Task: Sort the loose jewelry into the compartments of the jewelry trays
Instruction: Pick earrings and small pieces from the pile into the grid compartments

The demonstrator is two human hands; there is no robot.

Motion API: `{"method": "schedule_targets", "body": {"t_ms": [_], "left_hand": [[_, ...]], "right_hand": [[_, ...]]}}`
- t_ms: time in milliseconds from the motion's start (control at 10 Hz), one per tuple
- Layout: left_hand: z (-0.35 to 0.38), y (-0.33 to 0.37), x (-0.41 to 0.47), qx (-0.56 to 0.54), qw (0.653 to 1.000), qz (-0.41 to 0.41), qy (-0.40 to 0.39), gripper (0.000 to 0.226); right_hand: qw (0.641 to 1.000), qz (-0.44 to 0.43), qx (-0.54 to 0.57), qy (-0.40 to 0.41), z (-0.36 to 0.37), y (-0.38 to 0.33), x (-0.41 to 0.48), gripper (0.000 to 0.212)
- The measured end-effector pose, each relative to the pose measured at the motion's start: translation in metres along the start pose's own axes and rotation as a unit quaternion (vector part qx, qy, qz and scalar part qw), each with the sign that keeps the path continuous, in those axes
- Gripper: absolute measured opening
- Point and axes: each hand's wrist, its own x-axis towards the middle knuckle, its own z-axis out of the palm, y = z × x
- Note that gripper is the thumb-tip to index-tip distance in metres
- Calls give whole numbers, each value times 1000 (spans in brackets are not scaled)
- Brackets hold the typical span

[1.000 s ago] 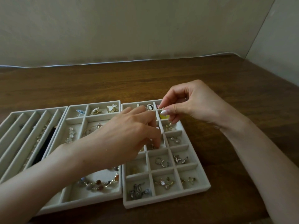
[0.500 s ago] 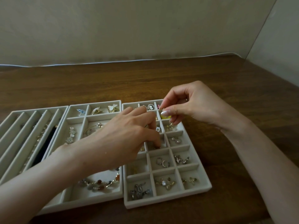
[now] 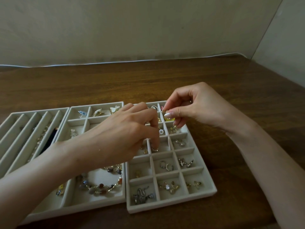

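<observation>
Three grey jewelry trays lie side by side on the wooden table. The right tray [image 3: 171, 208] is a grid of small compartments holding earrings and rings. My left hand [image 3: 122, 138] reaches over it, fingers curled down, and its tips pinch a small beaded ring [image 3: 155, 149] in a middle-column compartment. My right hand [image 3: 198, 108] hovers over the tray's far right corner. Its thumb and forefinger pinch a tiny piece that the fingers mostly hide, just above a yellow piece [image 3: 170, 119] in its compartment.
The middle tray [image 3: 92, 206] holds a beaded bracelet [image 3: 99, 187] and butterfly pieces [image 3: 114, 109] in its far row. The left tray [image 3: 9, 116] has long slots with chains and a dark strap [image 3: 49, 139]. Bare wood extends beyond and right of the trays; a wall stands behind.
My left hand's fingertips have shifted slightly within the compartment, uncovering a small white round piece just beyond them. My right hand keeps its pinch in nearly the same spot.
</observation>
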Motion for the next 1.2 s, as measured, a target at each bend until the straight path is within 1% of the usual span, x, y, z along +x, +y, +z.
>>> {"method": "schedule_targets", "body": {"t_ms": [200, 400, 900, 1100, 1200], "left_hand": [[4, 2, 1, -1, 1000, 1, -26, 36], [0, 1, 2, -15, 999, -18, -24, 28], [4, 0, 1, -11, 1000, -14, -9, 34], [0, -2, -1, -10, 999, -31, 10, 36], [-1, -5, -3, -16, 998, -58, 30, 32]], "right_hand": [[1000, -2, 3, 4, 1, 1, 0, 8], [1000, -3, -3, 2, 1, 0, 0, 8], [1000, 3, -12, -3, 1, 0, -1, 9], [999, 21, 25, -40, -1, -4, -2, 11], [996, 36, 42, -70, -2, -6, -4, 12]]}}
